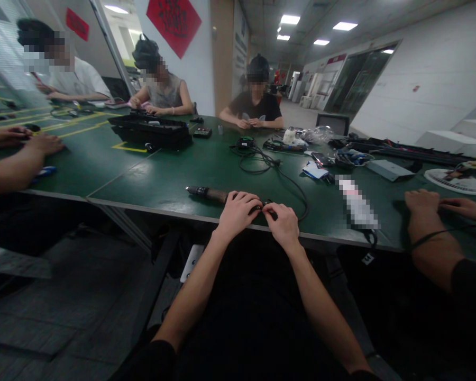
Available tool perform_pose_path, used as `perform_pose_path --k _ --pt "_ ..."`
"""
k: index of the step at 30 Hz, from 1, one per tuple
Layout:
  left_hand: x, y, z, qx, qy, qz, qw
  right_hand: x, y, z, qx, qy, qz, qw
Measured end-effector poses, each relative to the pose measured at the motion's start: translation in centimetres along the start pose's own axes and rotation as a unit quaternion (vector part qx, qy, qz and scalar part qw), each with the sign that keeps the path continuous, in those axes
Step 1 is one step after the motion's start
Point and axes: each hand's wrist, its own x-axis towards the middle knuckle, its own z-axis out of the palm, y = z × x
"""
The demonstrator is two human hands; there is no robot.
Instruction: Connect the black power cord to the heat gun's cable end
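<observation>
A long dark cylindrical tool [206, 193] with a brownish handle lies on the green table [162, 180] near its front edge. My left hand [238, 210] lies curled over the handle end of it, fingers closed. My right hand [283, 222] sits beside it, fingers pinched on a small dark part or cable end where the two hands meet. A black cable [293, 186] runs from there back across the table to a small black box [245, 142].
Several other people sit around the table. A neighbour's arms rest at left [19, 164] and another's at right [432, 222]. A black case [150, 132], a grey box [388, 169], white packets [315, 170] and loose cables lie on the table.
</observation>
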Motion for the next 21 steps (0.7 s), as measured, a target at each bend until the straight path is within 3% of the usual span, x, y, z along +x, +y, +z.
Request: perform_pose_path --k 21 --pt "0.09 -0.16 -0.11 -0.028 0.004 -0.004 1.0 0.14 -0.22 0.22 -0.01 0.002 0.008 1.0"
